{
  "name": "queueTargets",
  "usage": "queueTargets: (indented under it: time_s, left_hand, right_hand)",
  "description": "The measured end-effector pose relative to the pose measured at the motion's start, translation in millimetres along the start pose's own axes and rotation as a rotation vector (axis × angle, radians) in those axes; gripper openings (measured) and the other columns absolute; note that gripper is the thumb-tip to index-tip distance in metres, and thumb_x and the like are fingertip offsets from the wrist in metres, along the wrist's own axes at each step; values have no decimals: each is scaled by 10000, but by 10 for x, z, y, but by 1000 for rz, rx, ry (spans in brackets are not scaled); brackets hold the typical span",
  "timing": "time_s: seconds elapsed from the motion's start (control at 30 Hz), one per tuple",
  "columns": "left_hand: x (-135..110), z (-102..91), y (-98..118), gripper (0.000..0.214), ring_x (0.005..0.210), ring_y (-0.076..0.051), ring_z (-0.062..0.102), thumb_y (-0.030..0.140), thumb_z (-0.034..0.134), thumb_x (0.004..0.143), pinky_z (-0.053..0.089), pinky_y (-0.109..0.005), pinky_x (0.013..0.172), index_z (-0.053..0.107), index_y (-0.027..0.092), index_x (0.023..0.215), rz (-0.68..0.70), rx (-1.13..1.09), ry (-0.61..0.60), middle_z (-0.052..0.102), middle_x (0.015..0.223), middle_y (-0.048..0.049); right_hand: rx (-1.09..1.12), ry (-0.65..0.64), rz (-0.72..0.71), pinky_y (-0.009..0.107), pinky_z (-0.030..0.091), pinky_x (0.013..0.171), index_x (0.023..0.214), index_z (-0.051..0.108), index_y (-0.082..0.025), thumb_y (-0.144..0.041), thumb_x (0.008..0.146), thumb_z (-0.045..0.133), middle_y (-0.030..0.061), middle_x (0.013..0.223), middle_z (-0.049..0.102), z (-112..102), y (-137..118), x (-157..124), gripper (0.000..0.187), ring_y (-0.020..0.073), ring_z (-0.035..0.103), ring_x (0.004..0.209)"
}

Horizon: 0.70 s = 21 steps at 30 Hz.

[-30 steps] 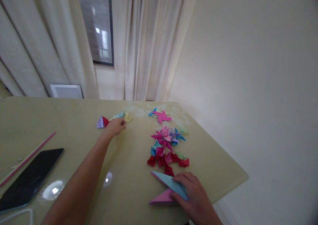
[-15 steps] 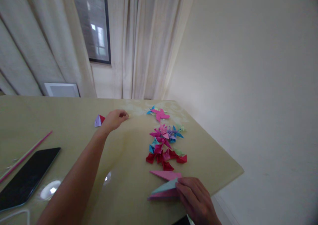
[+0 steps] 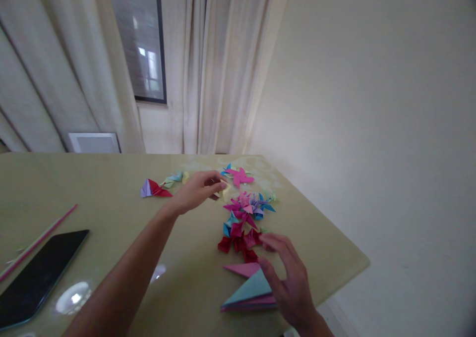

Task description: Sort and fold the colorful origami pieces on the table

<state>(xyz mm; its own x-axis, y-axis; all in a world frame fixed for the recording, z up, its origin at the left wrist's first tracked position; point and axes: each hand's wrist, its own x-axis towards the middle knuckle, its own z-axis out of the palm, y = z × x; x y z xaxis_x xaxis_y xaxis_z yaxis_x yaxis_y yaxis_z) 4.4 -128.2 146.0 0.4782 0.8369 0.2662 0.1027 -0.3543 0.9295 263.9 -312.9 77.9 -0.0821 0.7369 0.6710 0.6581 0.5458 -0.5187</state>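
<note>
Between the fingers of my left hand (image 3: 201,189) is a small pale yellow folded paper piece (image 3: 225,191), held just above the table. My right hand (image 3: 288,277) hovers with thumb and fingers apart, holding nothing. Below and left of it lie folded paper sheets, a light blue one (image 3: 250,288) over pink and a pink one (image 3: 241,269) behind. A group of red folded paper pieces (image 3: 238,243) is near its fingertips. Beyond them is a cluster of pink, purple and blue paper flowers (image 3: 247,203). A bright pink paper pinwheel shape (image 3: 240,176) lies farther back.
Left of my left hand sits a row of folded pieces, including a purple and red one (image 3: 148,188) and light blue and yellow ones (image 3: 176,177). A black phone (image 3: 40,275) and a thin pink stick (image 3: 48,232) lie at left. A wall (image 3: 372,129) borders the right side.
My left hand has moved right and toward me with the yellow piece, uncovering the row behind it. My right hand has let go of the folded sheets and shifted up, fingers spread.
</note>
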Motion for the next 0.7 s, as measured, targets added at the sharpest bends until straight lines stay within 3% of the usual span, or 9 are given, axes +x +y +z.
queueTargets:
  time_s: [0.13,0.2,0.27,0.37,0.43,0.5,0.57,0.6,0.7]
  left_hand:
    - [-72,447,172,313,746,-156,701,491,710,931,606,-286,714,733,179,926,120,20,-126,724,821,-20]
    - [-97,550,211,298,743,-154,704,477,703,943,596,-275,704,729,180,934,133,-10,-124,733,821,-20]
    - [-83,529,208,305,767,-169,723,488,675,959,606,-292,720,708,186,978,117,-72,-123,741,846,-23]
    - [3,249,77,329,889,-212,742,512,613,980,614,-352,818,691,204,1067,106,46,-85,764,953,-48]
    - [49,-67,-120,331,1009,-246,724,497,586,979,584,-395,929,712,206,1072,55,352,73,771,1060,-80]
    - [26,-421,-396,334,1203,-302,661,432,572,964,499,-469,1087,717,195,1150,-141,720,332,737,1241,-128]
    - [-78,-743,-711,527,1404,-499,470,402,649,899,341,-710,1138,651,98,1330,-318,850,520,563,1480,-291]
    - [-147,-875,-868,641,1459,-535,386,447,691,862,311,-741,1137,606,134,1414,-454,968,600,463,1585,-284]
    - [-332,-1139,-1258,914,1473,-587,343,580,749,777,375,-728,1082,480,175,1551,-719,1048,505,347,1660,-291]
  right_hand:
    - [233,39,223,349,628,835,1404,575,-244,-358,990,700,94,1193,709,223,-100,641,446,231,727,973]
    - [273,23,228,332,617,807,1337,625,-226,-361,951,741,66,1076,730,301,-84,840,425,212,723,890]
    - [271,3,209,317,607,777,1272,669,-217,-354,939,740,35,948,725,330,-40,921,368,194,706,812]
    - [228,-7,232,323,615,767,1276,675,-217,-372,936,725,37,941,728,266,111,862,377,195,711,796]
    - [191,13,299,339,628,771,1281,670,-222,-425,916,745,60,1015,737,162,313,745,424,204,728,810]
    - [156,84,378,343,636,758,1257,676,-221,-495,875,778,76,1058,734,37,600,594,481,201,731,778]
    - [160,160,472,338,638,724,1205,680,-207,-557,820,814,90,1038,744,-74,928,430,538,222,743,793]
    - [176,190,511,344,638,736,1175,677,-198,-583,785,835,93,1006,754,-115,1083,348,571,236,752,810]
    - [164,296,596,359,635,740,1092,677,-191,-653,720,855,87,918,768,-168,1421,126,619,260,759,818]
